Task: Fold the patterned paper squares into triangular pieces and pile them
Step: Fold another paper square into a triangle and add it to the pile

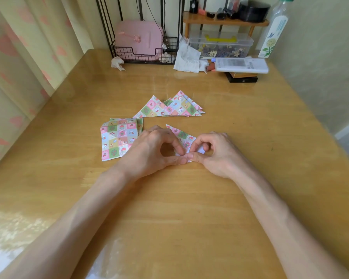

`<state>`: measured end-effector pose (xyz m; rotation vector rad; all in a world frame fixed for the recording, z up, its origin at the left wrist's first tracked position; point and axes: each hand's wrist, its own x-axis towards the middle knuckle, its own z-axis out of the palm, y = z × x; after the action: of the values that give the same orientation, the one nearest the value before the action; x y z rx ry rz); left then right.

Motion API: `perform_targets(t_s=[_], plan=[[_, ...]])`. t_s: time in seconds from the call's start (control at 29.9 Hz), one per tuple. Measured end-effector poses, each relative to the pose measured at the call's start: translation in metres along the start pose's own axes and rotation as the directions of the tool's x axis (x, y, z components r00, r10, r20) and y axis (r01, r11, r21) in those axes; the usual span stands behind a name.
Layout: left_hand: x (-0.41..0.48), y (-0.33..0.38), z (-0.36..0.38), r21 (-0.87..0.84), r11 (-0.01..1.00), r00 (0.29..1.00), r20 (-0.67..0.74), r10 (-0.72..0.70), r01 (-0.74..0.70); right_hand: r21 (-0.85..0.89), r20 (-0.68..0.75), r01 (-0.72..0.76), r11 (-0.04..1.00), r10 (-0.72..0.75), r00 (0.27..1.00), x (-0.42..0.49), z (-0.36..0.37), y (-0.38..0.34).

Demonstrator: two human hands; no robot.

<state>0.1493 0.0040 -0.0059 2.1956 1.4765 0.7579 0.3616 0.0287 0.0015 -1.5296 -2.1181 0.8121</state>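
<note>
A single wide-angle camera rides on the person's head at the near edge of the table (189,218). It faces forward and down across it, close above the left hand (155,146) and right hand (212,150).

The left hand (149,151) and right hand (213,153) hide much of the folded paper (182,135); the bottle (274,31) is cropped above.

The left hand (149,150) and right hand (212,152) meet on the table (169,208), pinching the near corner of the folded sheet (182,135), which runs back from the grip. Just left of the grip lies the stack of squares (117,139); behind the grip, apart, the pile of triangles (175,107).
</note>
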Motion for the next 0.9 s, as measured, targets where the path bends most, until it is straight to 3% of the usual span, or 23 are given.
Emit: perform_targets(t_s=[0.43,0.9], plan=[[0.0035,0.0009,-0.0008,0.069,0.995,0.997,0.015,-0.073,0.072,0.081,0.044,0.022,0.996,-0.025,0.999,0.0016,-0.0026,0.0044],[0.0015,-0.0013,-0.0043,0.068,0.996,0.997,0.043,-0.069,0.066,0.011,0.073,-0.013,1.0,0.012,0.997,0.0,-0.0043,-0.0028]])
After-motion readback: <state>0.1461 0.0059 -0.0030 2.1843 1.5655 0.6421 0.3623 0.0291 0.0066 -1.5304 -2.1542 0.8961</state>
